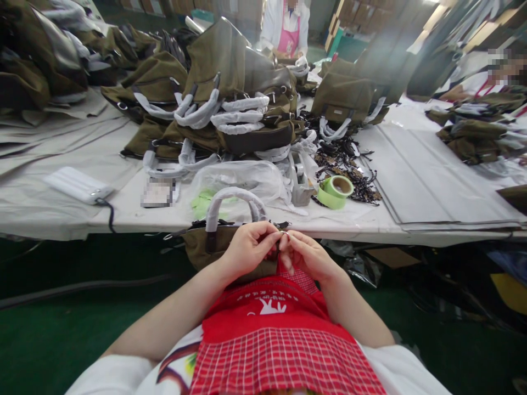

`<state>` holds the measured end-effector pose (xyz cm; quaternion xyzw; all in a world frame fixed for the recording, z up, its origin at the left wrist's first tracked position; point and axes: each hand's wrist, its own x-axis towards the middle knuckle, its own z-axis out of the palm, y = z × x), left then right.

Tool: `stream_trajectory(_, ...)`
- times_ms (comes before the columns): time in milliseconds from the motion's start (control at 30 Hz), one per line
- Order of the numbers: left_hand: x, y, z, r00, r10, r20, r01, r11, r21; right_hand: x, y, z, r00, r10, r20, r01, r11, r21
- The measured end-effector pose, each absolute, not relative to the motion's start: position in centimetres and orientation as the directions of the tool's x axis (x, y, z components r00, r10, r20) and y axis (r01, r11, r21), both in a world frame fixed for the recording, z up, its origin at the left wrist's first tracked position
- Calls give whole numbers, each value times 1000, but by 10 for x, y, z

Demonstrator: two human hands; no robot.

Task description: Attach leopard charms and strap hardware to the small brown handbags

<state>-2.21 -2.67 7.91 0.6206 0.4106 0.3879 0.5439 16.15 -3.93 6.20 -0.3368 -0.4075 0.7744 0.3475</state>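
My left hand [252,247] and my right hand [308,253] meet in front of the apron, fingertips pinched together. Between them is a small shiny metal ring [284,232], mostly covered by the fingers. Behind and below my left hand, an olive handbag [197,247] leans at the table's front edge. Its handle [236,193] is wrapped in white padding and stands upright. The lower part of the bag is hidden by my left hand and forearm.
Olive handbags [222,60] are piled across the table [135,219]. Nearer lie a clear plastic bag [247,175], green tape rolls [335,192], dark cords with tags [346,156] and a white device [78,185]. Grey sheets [436,175] lie right. A co-worker [286,27] stands opposite.
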Motion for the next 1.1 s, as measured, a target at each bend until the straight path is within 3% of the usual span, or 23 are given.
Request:
stream_trajectory(133, -22, -25, 65, 337, 938, 80, 166, -143, 976, 153, -40, 59, -450, 859, -245, -373, -430, -822)
stream_trajectory(233, -31, -8, 52, 190, 975, 118, 472, -196, 859, 151, -39, 58, -414, 875, -252, -409, -426, -807)
stream_trajectory(300, -38, 7, 42, 59, 994, 89, 667, -105, 738, 151, -39, 58, -414, 868, -275, -401, -445, -801)
stream_trajectory(367, -43, 22, 32, 38, 999, 1, 755, -30, 655, 153, -37, 57, -434, 843, -319, -385, -493, -780)
stream_trajectory(533, -44, 49, 14, 117, 979, -165, 757, 19, 654, 155, -32, 52, -485, 783, -391, -420, -600, -681)
stream_trajectory(800, -41, 52, 28, 265, 958, -110, 651, -94, 753, 157, -28, 47, -517, 757, -400, -458, -640, -618)
stream_trajectory(1000, -45, 48, 44, 322, 941, -105, 711, -167, 683, 154, -28, 46, -524, 745, -412, -427, -649, -630)
stream_trajectory(1100, -47, 49, 54, 260, 965, -46, 688, -151, 710, 148, -28, 42, -572, 701, -426, -373, -684, -626)
